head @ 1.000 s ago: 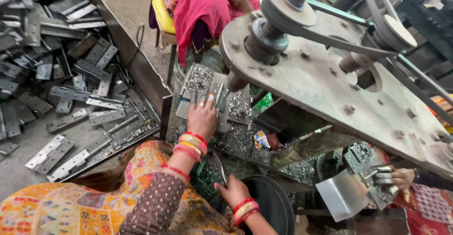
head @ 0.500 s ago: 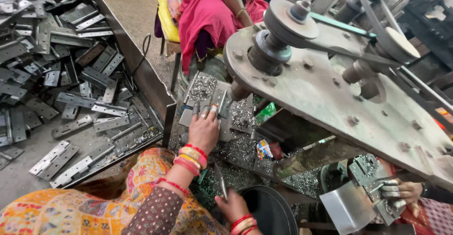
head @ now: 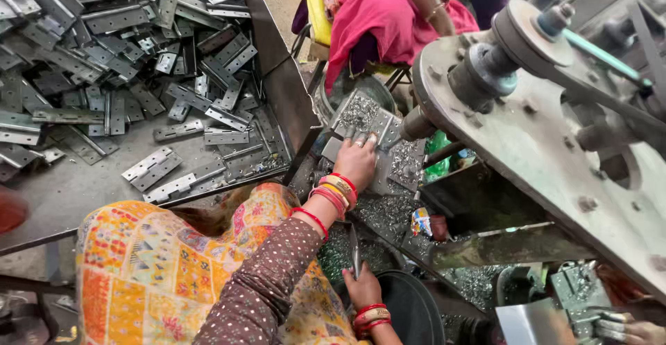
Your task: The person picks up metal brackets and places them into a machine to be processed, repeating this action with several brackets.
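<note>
Left hand [head: 357, 161] spread flat on grey perforated metal plates [head: 361, 119] at frame centre, right hand [head: 362, 291] closed around thin grey metal strip [head: 354, 250] lower down.

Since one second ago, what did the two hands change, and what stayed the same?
The left hand has reached a little farther forward and now lies flat on the metal plate strewn with shavings. The right hand still holds a thin metal strip upright near the dark round tub. Nothing was let go. The hinge pile on the left and the big machine plate stayed as they were.
</note>
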